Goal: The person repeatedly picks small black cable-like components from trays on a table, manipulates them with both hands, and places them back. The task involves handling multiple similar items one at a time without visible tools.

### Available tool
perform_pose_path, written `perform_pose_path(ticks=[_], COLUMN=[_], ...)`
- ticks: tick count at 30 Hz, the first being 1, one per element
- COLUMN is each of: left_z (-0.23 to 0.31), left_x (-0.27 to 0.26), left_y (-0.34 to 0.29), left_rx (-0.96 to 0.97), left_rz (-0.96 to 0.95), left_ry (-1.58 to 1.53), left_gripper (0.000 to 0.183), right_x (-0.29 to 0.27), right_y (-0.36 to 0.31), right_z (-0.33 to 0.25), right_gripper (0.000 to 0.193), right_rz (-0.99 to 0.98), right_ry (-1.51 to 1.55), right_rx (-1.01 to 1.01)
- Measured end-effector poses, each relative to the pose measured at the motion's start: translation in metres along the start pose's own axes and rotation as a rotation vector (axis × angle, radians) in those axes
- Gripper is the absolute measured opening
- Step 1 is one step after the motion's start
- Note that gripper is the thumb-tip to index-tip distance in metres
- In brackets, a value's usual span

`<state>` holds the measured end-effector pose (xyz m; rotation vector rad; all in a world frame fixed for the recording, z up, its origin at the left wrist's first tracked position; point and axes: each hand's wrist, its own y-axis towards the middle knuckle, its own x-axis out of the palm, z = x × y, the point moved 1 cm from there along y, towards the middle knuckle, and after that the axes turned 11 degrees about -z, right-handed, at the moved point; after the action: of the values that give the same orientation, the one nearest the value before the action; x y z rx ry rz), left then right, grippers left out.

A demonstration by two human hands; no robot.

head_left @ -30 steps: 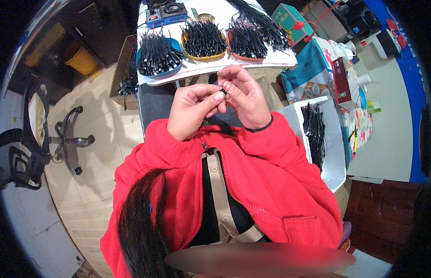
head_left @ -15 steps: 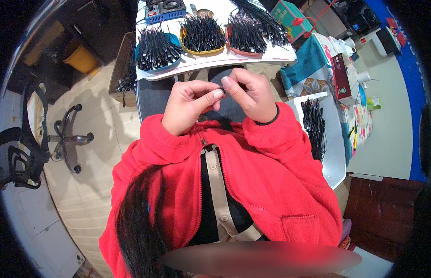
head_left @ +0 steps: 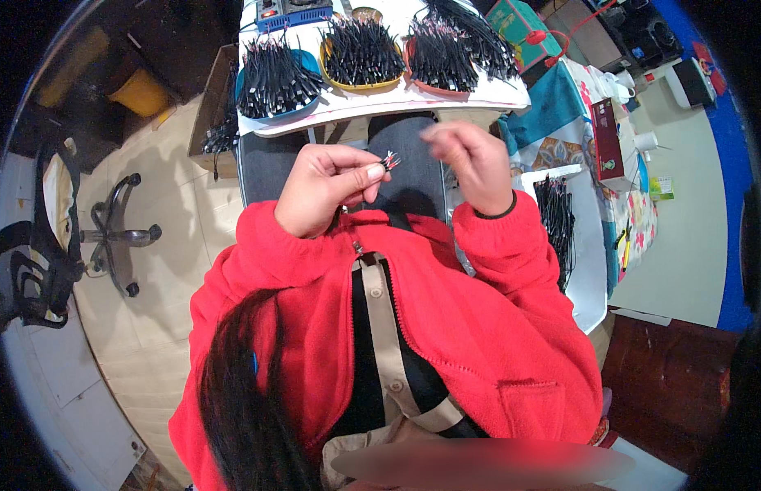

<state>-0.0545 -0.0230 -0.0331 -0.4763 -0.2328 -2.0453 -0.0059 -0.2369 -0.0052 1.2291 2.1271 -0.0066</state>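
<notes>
Pinched between thumb and forefinger of my left hand (head_left: 329,186) is a small bundle of thin wires (head_left: 390,161), with red and pale ends sticking out past the fingertips. Most of what the fingers hold is hidden. My right hand (head_left: 478,168) is apart from the wires, off to their right, its curled fingers blurred by motion. Beyond my hands, black cables stand bunched in a blue tray (head_left: 313,59), a yellow tray (head_left: 370,85) and a red tray (head_left: 439,88) on the white table (head_left: 347,108).
More black cables (head_left: 554,217) lie in a white bin (head_left: 591,278) at my right. A blue device (head_left: 294,18) stands at the table's far left. An open box (head_left: 207,110) sits beside the table, and an office chair base (head_left: 123,236) is on the floor at left.
My right hand has come away from the left and moved right. The coloured wire ends now show at my left fingertips, which stay in about the same place.
</notes>
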Motion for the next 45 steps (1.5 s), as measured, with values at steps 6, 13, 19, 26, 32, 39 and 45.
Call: perform_pose_path(ticks=[6,13,19,26,32,39,45], left_z=[0.003,0.006,0.000,-0.003,-0.007,-0.013,-0.014], left_x=[0.002,0.009,0.024,0.016,0.014,0.027,0.019], left_y=[-0.002,-0.008,-0.006,-0.003,-0.002,-0.006,-0.010], left_rx=[-0.013,0.014,0.735,0.412,0.266,0.765,0.417], left_rz=[-0.107,-0.083,0.147,0.161,0.139,0.233,0.165], left_ry=[-0.076,0.109,1.340,0.863,0.526,1.327,0.872], left_gripper=[0.014,0.015,0.008,0.011,0.010,0.011,0.016], right_x=[0.004,0.007,0.025,0.015,0.017,0.026,0.020], right_y=[0.004,0.002,-0.016,-0.017,-0.007,-0.020,-0.023], right_z=[-0.026,-0.029,-0.005,-0.010,-0.020,0.000,-0.004], right_gripper=[0.032,0.018,0.014,0.014,0.022,0.013,0.016], right_rz=[-0.076,-0.110,-0.294,-0.097,-0.001,-0.314,-0.265], right_ry=[-0.279,-0.311,0.651,-0.037,-0.473,0.664,0.523], right_rx=[-0.458,-0.447,0.254,-0.007,-0.420,0.366,0.244])
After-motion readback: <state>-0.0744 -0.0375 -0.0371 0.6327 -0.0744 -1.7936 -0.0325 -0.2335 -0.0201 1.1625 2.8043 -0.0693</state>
